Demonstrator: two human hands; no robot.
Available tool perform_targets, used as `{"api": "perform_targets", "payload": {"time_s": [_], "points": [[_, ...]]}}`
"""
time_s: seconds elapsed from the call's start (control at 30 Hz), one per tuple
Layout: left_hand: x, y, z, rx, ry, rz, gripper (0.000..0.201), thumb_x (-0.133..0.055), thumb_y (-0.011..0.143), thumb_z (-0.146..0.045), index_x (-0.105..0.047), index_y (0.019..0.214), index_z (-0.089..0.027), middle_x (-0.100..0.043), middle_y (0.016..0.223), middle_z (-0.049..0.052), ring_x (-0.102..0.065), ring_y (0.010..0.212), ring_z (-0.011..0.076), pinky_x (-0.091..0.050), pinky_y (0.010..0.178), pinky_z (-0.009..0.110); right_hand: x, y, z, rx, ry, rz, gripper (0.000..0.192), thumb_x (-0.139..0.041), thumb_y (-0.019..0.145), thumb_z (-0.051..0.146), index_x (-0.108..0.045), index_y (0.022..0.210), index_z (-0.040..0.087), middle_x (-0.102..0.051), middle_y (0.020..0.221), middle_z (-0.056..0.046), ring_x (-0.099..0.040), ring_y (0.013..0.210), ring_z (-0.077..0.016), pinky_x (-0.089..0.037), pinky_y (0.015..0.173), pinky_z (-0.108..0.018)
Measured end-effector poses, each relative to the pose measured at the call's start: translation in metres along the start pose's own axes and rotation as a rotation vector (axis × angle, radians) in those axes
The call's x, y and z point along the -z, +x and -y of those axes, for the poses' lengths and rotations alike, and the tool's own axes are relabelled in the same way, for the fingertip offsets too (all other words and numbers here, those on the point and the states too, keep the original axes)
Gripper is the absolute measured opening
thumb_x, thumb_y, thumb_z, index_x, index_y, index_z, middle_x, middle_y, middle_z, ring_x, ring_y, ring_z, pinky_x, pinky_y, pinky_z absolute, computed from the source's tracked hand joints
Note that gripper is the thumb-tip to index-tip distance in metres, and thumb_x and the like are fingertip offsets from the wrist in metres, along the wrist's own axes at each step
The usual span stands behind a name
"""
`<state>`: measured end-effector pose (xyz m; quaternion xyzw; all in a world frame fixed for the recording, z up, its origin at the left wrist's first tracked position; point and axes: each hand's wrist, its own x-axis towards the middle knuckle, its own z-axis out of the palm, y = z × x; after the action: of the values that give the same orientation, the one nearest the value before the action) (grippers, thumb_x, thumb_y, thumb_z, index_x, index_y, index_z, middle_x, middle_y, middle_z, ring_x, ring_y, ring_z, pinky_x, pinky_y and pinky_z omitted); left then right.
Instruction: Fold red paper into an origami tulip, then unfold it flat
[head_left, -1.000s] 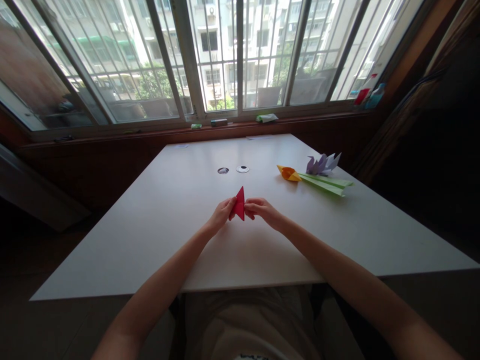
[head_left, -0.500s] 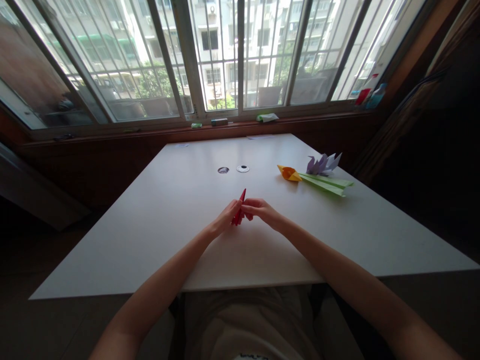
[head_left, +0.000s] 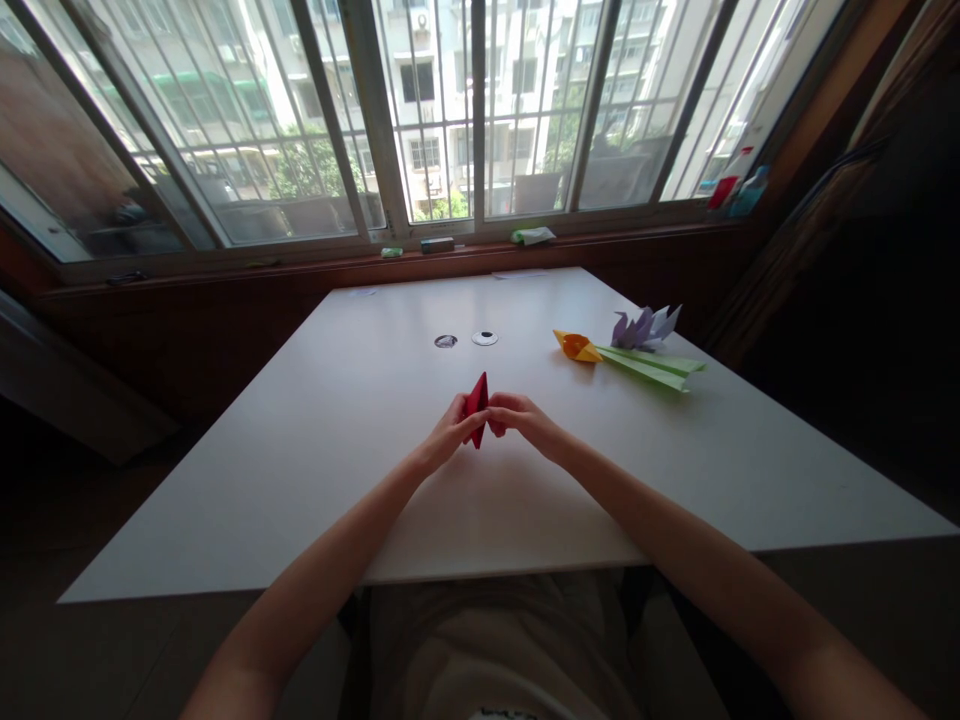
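Observation:
A folded red paper boat [head_left: 478, 400] is held upright above the table, its pointed ends up and down and its dark opening showing on the right. Around its left side, my left hand [head_left: 447, 432] is closed, with the thumb across the front and the other fingers partly hidden behind. My right hand [head_left: 519, 412] meets the boat's right edge with bent fingers pinched together at the opening. Exactly how its fingertips grip the paper is too small to see.
On the white table [head_left: 315, 480], an orange paper boat [head_left: 577, 346], a green paper plane [head_left: 652, 368] and purple folded paper [head_left: 643, 328] lie to the right. Two round grommets [head_left: 484, 338] are set in the tabletop. Small items, among them a green-white packet [head_left: 533, 236], rest along the windowsill.
The red paper has turned and spread from a thin edge-on shape to a wider boat with its opening showing. Both hands stay in nearly the same place.

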<state>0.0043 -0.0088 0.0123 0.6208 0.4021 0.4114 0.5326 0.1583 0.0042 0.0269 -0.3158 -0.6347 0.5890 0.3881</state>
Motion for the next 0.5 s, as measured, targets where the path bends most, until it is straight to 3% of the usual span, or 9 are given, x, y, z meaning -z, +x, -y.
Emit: {"api": "perform_targets", "payload": {"time_s": [0.17,0.33,0.5], "points": [[0.0,0.002,0.002,-0.045,-0.045,-0.026,0.032,-0.054,0.072,-0.034,-0.045,0.096,-0.015,-0.051,0.072,0.0,-0.047,0.058,0.008,-0.033,0.05,0.02,0.001,0.003,-0.009,0.008,-0.006,-0.072,0.021,-0.058,0.067,0.03,-0.051,0.081,0.016,-0.058,0.06,0.001,-0.054,0.054,-0.0108,-0.04,0.052,-0.024],[-0.001,0.004,0.002,-0.084,-0.108,-0.036,0.04,-0.055,0.068,-0.023,-0.043,0.105,-0.017,-0.055,0.085,0.003,-0.054,0.071,0.0125,-0.041,0.058,0.023,0.001,0.004,-0.017,0.139,-0.073,-0.142,0.027,-0.056,0.071,0.033,-0.055,0.093,0.017,-0.06,0.065,0.0,-0.053,0.055,-0.0106,-0.044,0.056,-0.026],[0.0,0.006,0.0,-0.078,-0.177,-0.033,0.053,-0.055,0.068,-0.022,-0.039,0.119,-0.025,-0.055,0.099,0.003,-0.057,0.082,0.016,-0.046,0.067,0.029,0.002,0.004,-0.017,0.255,-0.128,-0.271,0.026,-0.053,0.074,0.034,-0.062,0.091,0.017,-0.062,0.072,-0.002,-0.054,0.06,-0.0118,-0.045,0.058,-0.027]]}}
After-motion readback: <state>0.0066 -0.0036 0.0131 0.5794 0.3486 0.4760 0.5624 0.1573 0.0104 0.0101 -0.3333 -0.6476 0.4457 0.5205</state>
